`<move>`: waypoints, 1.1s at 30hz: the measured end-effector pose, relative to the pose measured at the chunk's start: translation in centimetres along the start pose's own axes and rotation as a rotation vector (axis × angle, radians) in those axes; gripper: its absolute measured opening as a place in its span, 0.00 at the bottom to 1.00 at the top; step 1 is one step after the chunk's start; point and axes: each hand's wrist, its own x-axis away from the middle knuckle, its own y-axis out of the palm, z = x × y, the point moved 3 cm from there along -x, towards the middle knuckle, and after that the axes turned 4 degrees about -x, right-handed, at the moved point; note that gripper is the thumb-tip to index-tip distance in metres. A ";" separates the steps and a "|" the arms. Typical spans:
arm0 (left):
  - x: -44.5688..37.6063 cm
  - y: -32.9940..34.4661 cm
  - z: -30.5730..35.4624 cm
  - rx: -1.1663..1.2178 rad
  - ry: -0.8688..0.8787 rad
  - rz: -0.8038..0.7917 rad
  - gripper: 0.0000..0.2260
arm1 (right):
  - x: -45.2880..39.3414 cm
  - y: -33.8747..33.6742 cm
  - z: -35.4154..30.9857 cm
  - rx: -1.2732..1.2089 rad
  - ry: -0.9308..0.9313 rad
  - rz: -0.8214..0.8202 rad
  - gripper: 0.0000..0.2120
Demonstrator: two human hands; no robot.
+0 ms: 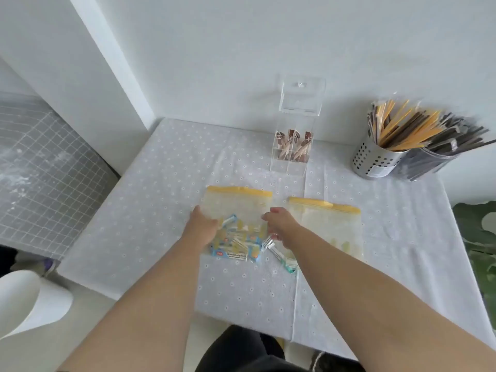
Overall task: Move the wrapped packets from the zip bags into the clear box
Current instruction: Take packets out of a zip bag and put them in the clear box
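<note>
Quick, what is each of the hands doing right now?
Left hand: resting on the left zip bag; grip cannot be told.
Right hand: at that bag's right edge; grip cannot be told.

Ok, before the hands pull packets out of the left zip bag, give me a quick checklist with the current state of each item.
1. Clear box lid up, top open: ok.
2. Free cells in the box: ok, the front ones look empty; brown packets sit in the rear ones.
3. Left bag seal open: cannot tell, the yellow strip shows no clear gap.
4. Left hand on the left bag: ok, at its left edge.
5. Right hand free: cannot tell, a white packet lies at its fingers.
6. Path from bag to box: ok, only cloth between them.
</note>
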 end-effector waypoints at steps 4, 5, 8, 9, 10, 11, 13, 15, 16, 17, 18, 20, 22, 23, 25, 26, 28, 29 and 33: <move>-1.3 -1.5 -0.2 0.230 -0.031 0.047 0.35 | -0.4 -0.3 -0.7 -0.212 0.066 0.060 0.32; -1.7 -1.9 0.0 0.321 -0.033 0.039 0.35 | -0.4 -0.3 -0.9 -0.253 0.071 0.060 0.33; -3.9 -2.3 -0.2 0.563 -0.057 -0.068 0.37 | -0.7 -0.1 -1.9 -0.226 0.056 0.044 0.33; -4.2 -2.5 -0.3 0.578 -0.052 -0.125 0.34 | -0.7 -0.2 -2.3 -0.190 0.047 0.038 0.31; -4.6 -2.8 -0.4 0.575 -0.035 -0.168 0.29 | -0.9 -0.3 -2.9 -0.149 0.030 0.033 0.27; -4.9 -2.9 -0.5 0.561 -0.022 -0.208 0.24 | -0.8 -0.3 -3.5 -0.093 0.001 0.032 0.24; -5.2 -3.2 -0.5 0.522 0.004 -0.260 0.13 | -0.3 -0.5 -4.7 0.030 -0.071 0.043 0.15; -5.4 -3.5 -0.3 0.491 0.057 -0.296 0.03 | 0.7 -0.5 -5.9 0.095 -0.154 0.049 0.08; -5.4 -3.7 0.0 0.491 0.095 -0.308 0.03 | 1.3 -0.5 -6.2 0.116 -0.188 0.041 0.05; -5.4 -4.0 0.3 0.501 0.140 -0.316 0.04 | 1.8 -0.5 -6.4 0.129 -0.214 0.036 0.04; -5.3 -4.4 0.8 0.509 0.190 -0.317 0.05 | 2.3 -0.6 -6.5 0.135 -0.237 0.040 0.04; -5.1 -5.5 2.0 0.490 0.286 -0.313 0.06 | 3.7 -1.0 -6.3 0.126 -0.286 0.068 0.03; -4.7 -6.9 3.4 0.438 0.347 -0.291 0.05 | 5.4 -1.3 -6.1 0.103 -0.338 0.113 0.03; -4.4 -7.6 4.0 0.432 0.363 -0.278 0.04 | 6.3 -1.3 -6.0 0.099 -0.364 0.137 0.03; -3.7 -8.8 4.9 0.488 0.365 -0.253 0.02 | 7.9 -1.0 -5.6 0.129 -0.404 0.172 0.05; -3.1 -9.2 5.2 0.538 0.351 -0.244 0.01 | 8.5 -0.8 -5.2 0.156 -0.413 0.185 0.05; -1.5 -9.6 5.3 0.662 0.299 -0.263 0.07 | 9.4 -0.1 -4.5 0.208 -0.432 0.211 0.04; -0.5 -9.5 5.2 0.745 0.266 -0.296 0.13 | 9.7 0.4 -4.2 0.240 -0.457 0.230 0.04; 3.3 -8.0 4.5 0.924 0.208 -0.383 0.26 | 10.7 2.4 -3.3 0.344 -0.616 0.260 0.12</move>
